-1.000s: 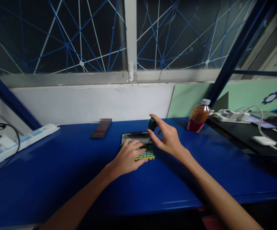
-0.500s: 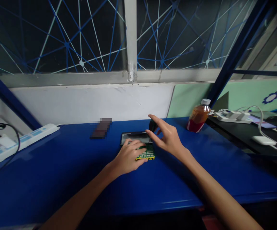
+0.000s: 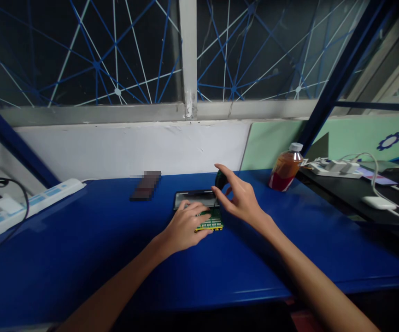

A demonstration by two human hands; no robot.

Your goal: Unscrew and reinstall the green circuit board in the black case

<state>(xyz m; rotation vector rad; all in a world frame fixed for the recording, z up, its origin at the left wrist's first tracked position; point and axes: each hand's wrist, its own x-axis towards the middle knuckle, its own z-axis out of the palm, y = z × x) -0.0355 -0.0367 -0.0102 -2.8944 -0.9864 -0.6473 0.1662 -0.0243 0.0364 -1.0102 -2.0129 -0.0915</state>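
Note:
My left hand (image 3: 188, 227) lies over a green circuit board (image 3: 214, 222) with a yellow front edge, fingers on top and thumb along the near side. Much of the board is hidden under it. In my right hand (image 3: 241, 197) a screwdriver (image 3: 220, 179) with a dark handle is held upright between thumb and fingers. Its thin shaft points down at the board's far right part; the tip is too small to make out. Just behind the board, and partly covered by my left fingers, lies a flat dark case (image 3: 196, 198) with a greyish inside.
On the blue table (image 3: 185, 286), a dark, partly blurred-out flat object (image 3: 146, 186) lies to the left. A white power strip (image 3: 33, 207) with a black cable is farther left. A drink bottle (image 3: 285, 168) stands back right, near another power strip (image 3: 337, 169) and white cables.
My right thumb and fingers shift slightly around the screwdriver handle, and the handle's green part has turned mostly out of sight. My left hand and the board stay in place.

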